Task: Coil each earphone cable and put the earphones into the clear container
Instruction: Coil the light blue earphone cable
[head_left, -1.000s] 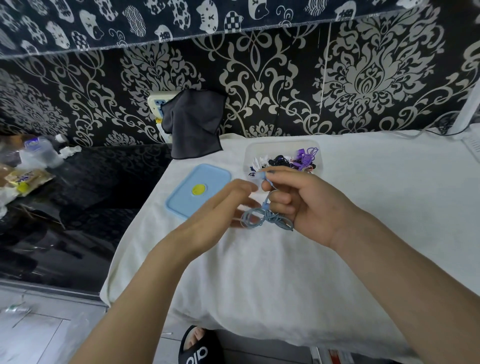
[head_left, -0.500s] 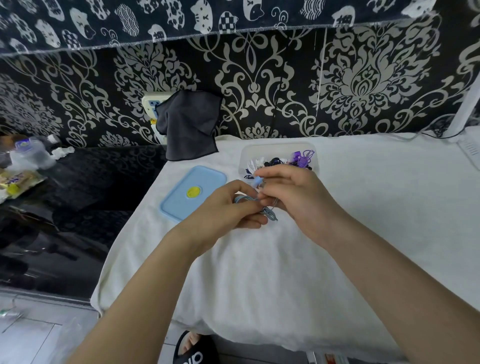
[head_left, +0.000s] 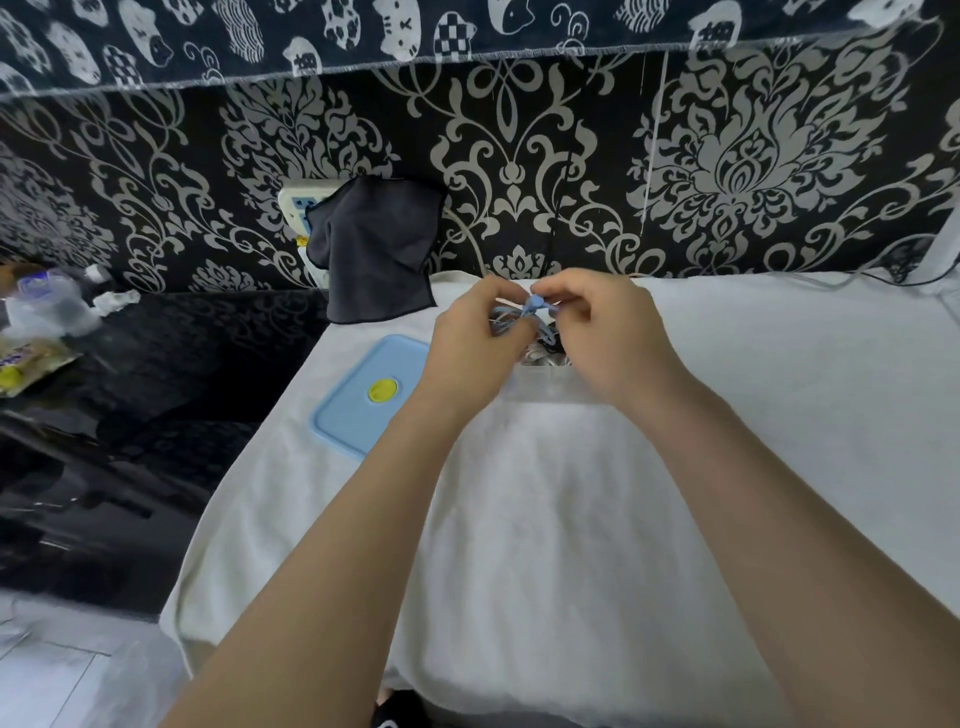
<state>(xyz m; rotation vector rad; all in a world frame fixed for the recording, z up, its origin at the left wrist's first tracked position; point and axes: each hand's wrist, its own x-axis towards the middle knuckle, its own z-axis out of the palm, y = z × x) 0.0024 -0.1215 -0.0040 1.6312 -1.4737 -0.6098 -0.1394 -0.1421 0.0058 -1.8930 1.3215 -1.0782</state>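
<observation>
While you hold them up over the box (head_left: 545, 387), the blue earphones (head_left: 524, 313) show as a small bundle: thin pale-blue cable in a few loose loops, w/ a rounder blue bud or knot at the top centre, right between your two hands. Loops hang down on the left side of the bundle, partly behind your fingers, so you can't tell how tidy the coil is.

Your left hand (head_left: 475, 343) is curled, thumb and fingertips pinching the cable loops from the left. Your right hand (head_left: 602, 332) is curled too, fingertips nipping the bundle at the blue bud from the right. Both hands narrow, nearly touching each other, both holding the same earphones. Neither hand touches the worktop (head_left: 519, 519).

The box is clear plastic, sits on the white-cloth worktop directly under your hands, mostly hidden by them; only its near wall and a bit of the inside show. Inside you can make out dark and silvery bits, prob. other earphones, too covered to count. The blue earphones are above the box, not in it yet.

Just left of the box lies the lid (head_left: 363, 400), pale blue w/ a yellow round spot in the middle, flat on the cloth, apart from your left wrist. Behind it a dark cloth (head_left: 374, 260) hangs against the patterned wall, its lower edge near the back of the worktop.
</observation>
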